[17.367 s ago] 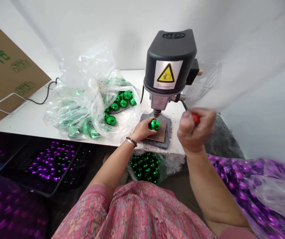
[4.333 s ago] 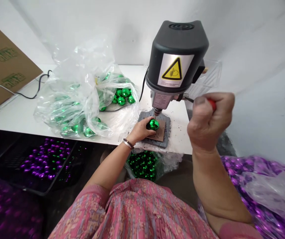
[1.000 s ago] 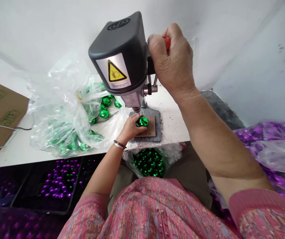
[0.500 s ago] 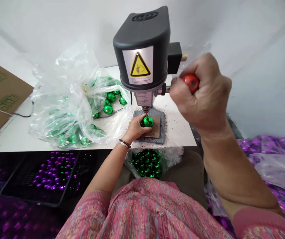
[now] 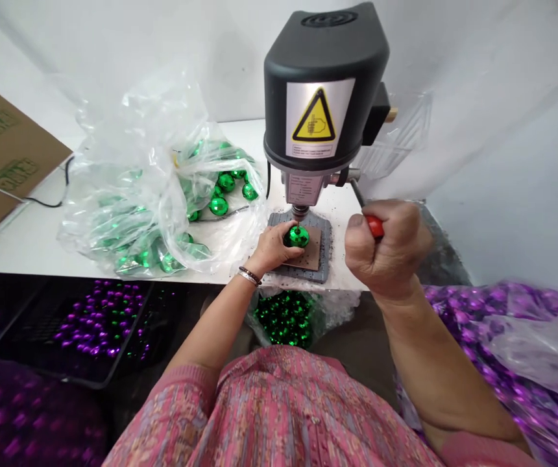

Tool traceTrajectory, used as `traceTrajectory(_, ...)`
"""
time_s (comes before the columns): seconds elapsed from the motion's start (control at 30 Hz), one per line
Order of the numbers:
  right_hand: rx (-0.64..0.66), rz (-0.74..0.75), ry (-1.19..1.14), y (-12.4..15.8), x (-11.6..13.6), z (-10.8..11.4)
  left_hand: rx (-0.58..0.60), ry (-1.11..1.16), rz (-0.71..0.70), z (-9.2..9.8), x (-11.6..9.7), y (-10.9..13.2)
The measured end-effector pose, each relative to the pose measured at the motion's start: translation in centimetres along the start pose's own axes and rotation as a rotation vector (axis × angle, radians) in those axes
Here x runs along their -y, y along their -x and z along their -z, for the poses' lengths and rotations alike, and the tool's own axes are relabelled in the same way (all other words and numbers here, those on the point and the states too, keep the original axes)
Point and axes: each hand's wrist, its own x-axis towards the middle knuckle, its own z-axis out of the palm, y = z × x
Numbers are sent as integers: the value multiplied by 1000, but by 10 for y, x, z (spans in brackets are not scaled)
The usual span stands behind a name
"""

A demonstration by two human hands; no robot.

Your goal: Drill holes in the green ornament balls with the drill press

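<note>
The left hand (image 5: 272,250) pinches the green ball (image 5: 299,237) on the brown board (image 5: 311,258), under the drill press (image 5: 326,78); the right hand (image 5: 390,250) is clenched around the red knob (image 5: 375,226). An uneven pinch could let the ball roll (it looks slippery), bringing fingertips under the drill.

Top (image 5: 269,402): pink, streaked grey-lilac and tan, small buttons (image 5: 314,421) down front. Just behind left hand (image 5: 272,249), dark beaded bracelet (image 5: 254,273) and pale bangle (image 5: 246,276); farther back, ribbed pink cuff (image 5: 194,376). Dark trousers (image 5: 359,327) below
</note>
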Motion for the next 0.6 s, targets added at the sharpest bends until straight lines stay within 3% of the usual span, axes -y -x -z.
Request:
traceTrajectory(0.2, 72, -170, -30, 17, 1, -8, 46, -15, -21, 2, 2, -1)
traceTrajectory(0.6, -84, -224, -159, 29, 10, -21, 32, -8, -33, 3, -1, 2)
